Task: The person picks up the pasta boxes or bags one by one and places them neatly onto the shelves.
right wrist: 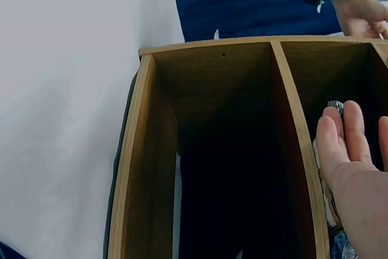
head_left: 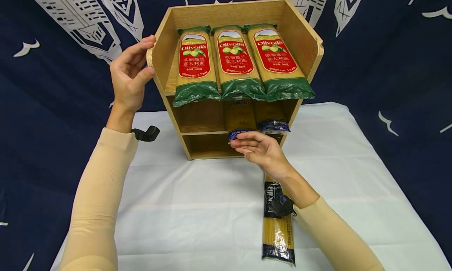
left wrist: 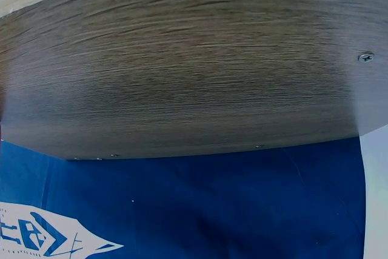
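A wooden shelf unit [head_left: 197, 145] stands on the white-covered table. My left hand [head_left: 128, 73] grips the front edge of its left side panel near the top, thumb at the edge. On the middle shelf are two blue-ended spaghetti packs, one in the centre [head_left: 240, 116] and one at the right [head_left: 271, 118]. The right hand [head_left: 265, 153] is at the front of that shelf, its nearly straight fingers touching the blue end of the centre pack. In the right wrist view these fingers [right wrist: 356, 134] reach into the middle compartment.
Three red-labelled spaghetti packs [head_left: 236, 59] lie side by side on the top shelf, green ends overhanging its front. Another spaghetti pack [head_left: 277, 235] with dark bands lies on the white tablecloth [head_left: 183, 216] beneath my right forearm. A patterned dark blue cloth [head_left: 53, 106] hangs behind.
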The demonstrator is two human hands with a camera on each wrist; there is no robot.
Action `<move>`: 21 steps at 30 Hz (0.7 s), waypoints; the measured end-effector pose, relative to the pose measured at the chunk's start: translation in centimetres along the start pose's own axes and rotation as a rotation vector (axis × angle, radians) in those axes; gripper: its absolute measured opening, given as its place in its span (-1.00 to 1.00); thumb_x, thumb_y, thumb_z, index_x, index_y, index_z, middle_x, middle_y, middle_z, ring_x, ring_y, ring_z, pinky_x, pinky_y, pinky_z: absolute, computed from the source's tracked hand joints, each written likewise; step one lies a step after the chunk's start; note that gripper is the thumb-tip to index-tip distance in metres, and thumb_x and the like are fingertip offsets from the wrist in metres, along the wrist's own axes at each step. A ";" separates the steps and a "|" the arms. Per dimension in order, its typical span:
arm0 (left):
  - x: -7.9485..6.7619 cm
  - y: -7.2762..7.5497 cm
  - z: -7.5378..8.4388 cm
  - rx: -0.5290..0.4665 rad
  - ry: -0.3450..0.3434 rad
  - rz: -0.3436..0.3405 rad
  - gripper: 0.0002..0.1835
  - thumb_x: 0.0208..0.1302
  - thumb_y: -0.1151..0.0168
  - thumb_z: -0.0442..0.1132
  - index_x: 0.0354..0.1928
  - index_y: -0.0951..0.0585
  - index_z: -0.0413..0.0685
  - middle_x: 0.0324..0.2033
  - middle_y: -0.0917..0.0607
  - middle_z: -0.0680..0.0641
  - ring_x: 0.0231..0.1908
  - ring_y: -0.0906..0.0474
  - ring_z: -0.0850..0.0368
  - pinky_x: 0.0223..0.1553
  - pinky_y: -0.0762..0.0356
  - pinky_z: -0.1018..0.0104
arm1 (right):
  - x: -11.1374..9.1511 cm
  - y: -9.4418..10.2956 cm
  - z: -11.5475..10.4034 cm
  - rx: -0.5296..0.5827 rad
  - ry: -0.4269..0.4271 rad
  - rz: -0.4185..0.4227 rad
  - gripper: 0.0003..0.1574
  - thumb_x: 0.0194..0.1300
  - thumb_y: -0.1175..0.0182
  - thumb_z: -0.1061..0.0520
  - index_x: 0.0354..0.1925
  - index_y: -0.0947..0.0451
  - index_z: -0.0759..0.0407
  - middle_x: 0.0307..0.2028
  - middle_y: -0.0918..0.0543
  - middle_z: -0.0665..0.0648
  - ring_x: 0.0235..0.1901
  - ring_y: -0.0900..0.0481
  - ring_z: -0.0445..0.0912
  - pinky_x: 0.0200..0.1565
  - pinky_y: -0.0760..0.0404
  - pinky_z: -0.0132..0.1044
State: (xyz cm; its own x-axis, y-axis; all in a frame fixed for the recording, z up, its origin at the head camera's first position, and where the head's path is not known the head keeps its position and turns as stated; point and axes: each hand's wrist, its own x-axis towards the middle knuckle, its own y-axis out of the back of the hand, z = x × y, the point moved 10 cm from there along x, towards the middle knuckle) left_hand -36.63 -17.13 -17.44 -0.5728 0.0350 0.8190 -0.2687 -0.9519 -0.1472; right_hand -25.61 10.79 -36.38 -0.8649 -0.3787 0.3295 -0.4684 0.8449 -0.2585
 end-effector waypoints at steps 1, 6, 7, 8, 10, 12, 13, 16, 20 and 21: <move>0.0 0.0 0.1 -0.001 -0.003 -0.002 -0.30 -0.15 -0.70 -0.06 -0.01 -0.69 -0.40 0.11 -0.67 -0.30 0.26 -0.52 -0.15 0.39 -0.32 0.02 | 0.1 0.1 0.0 0.001 -0.003 0.003 -0.43 0.25 -0.06 0.55 0.25 -0.34 0.57 0.15 -0.56 0.47 0.22 -0.55 0.23 0.29 -0.46 0.02; 0.1 0.0 0.2 0.003 -0.012 -0.008 -0.30 -0.14 -0.69 -0.06 -0.01 -0.69 -0.41 0.11 -0.68 -0.30 0.26 -0.52 -0.15 0.40 -0.31 0.01 | 1.0 0.8 0.0 0.007 -0.013 0.028 -0.45 0.25 -0.04 0.55 0.23 -0.34 0.58 0.15 -0.55 0.49 0.20 -0.55 0.25 0.27 -0.48 0.03; 0.1 0.0 0.2 0.005 -0.013 -0.009 -0.30 -0.14 -0.69 -0.06 -0.01 -0.69 -0.41 0.11 -0.68 -0.30 0.25 -0.52 -0.15 0.40 -0.31 0.01 | 1.1 0.9 0.0 0.010 -0.015 0.033 -0.45 0.25 -0.04 0.55 0.23 -0.34 0.59 0.15 -0.55 0.49 0.20 -0.55 0.25 0.27 -0.48 0.02; 0.1 0.0 0.2 0.007 -0.013 -0.009 -0.30 -0.13 -0.69 -0.06 -0.01 -0.69 -0.41 0.11 -0.68 -0.30 0.25 -0.52 -0.15 0.40 -0.31 0.01 | 1.3 1.0 0.0 0.012 -0.015 0.035 -0.44 0.25 -0.03 0.56 0.24 -0.32 0.60 0.14 -0.54 0.50 0.19 -0.56 0.25 0.27 -0.49 0.03; 0.1 0.0 0.2 0.010 -0.013 -0.008 -0.31 -0.13 -0.68 -0.06 -0.01 -0.69 -0.40 0.11 -0.68 -0.30 0.25 -0.53 -0.14 0.40 -0.31 0.01 | 1.6 1.2 0.1 0.015 -0.017 0.035 -0.44 0.25 -0.02 0.56 0.24 -0.31 0.62 0.14 -0.54 0.49 0.19 -0.56 0.25 0.26 -0.49 0.02; 0.1 0.0 0.2 0.016 -0.016 -0.011 -0.30 -0.13 -0.68 -0.05 0.00 -0.69 -0.40 0.11 -0.68 -0.30 0.26 -0.52 -0.15 0.40 -0.31 0.01 | 2.0 1.4 0.1 0.023 -0.015 0.034 -0.44 0.25 -0.02 0.56 0.24 -0.31 0.62 0.13 -0.55 0.49 0.17 -0.57 0.24 0.26 -0.50 0.01; 0.1 0.0 0.2 0.020 -0.017 -0.012 -0.30 -0.13 -0.68 -0.04 0.00 -0.69 -0.40 0.11 -0.68 -0.30 0.26 -0.52 -0.14 0.40 -0.31 0.01 | 2.2 1.5 0.1 0.028 -0.014 0.033 -0.45 0.25 -0.02 0.56 0.23 -0.31 0.62 0.12 -0.55 0.49 0.17 -0.58 0.23 0.26 -0.51 0.00; 0.1 -0.1 0.3 0.021 -0.017 -0.013 -0.30 -0.13 -0.68 -0.04 0.00 -0.69 -0.40 0.11 -0.68 -0.30 0.26 -0.52 -0.14 0.40 -0.31 0.01 | 2.5 1.8 0.1 0.038 -0.010 0.037 -0.49 0.24 -0.02 0.55 0.18 -0.34 0.58 0.08 -0.57 0.47 0.14 -0.60 0.20 0.25 -0.52 -0.02; 0.1 -0.1 0.2 0.011 -0.013 -0.008 -0.29 -0.14 -0.69 -0.04 -0.01 -0.69 -0.40 0.11 -0.68 -0.30 0.26 -0.52 -0.15 0.40 -0.31 0.01 | 2.8 2.1 0.3 0.047 -0.018 0.046 -0.59 0.23 -0.04 0.52 0.08 -0.39 0.50 0.04 -0.62 0.43 0.12 -0.62 0.19 0.26 -0.51 0.00; 0.1 0.0 0.1 0.011 -0.012 -0.008 -0.28 -0.14 -0.70 -0.03 -0.01 -0.69 -0.40 0.11 -0.68 -0.30 0.26 -0.52 -0.15 0.40 -0.30 0.01 | 2.8 2.1 0.4 0.048 -0.021 0.049 -0.62 0.23 -0.05 0.52 0.05 -0.39 0.47 0.03 -0.63 0.42 0.12 -0.62 0.19 0.27 -0.50 0.01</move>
State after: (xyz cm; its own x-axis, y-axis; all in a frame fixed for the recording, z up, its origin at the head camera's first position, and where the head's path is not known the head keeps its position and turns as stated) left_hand -36.57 -17.14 -17.30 -0.5611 0.0390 0.8268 -0.2646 -0.9549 -0.1345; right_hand -29.11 11.37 -36.39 -0.8903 -0.3459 0.2962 -0.4334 0.8434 -0.3176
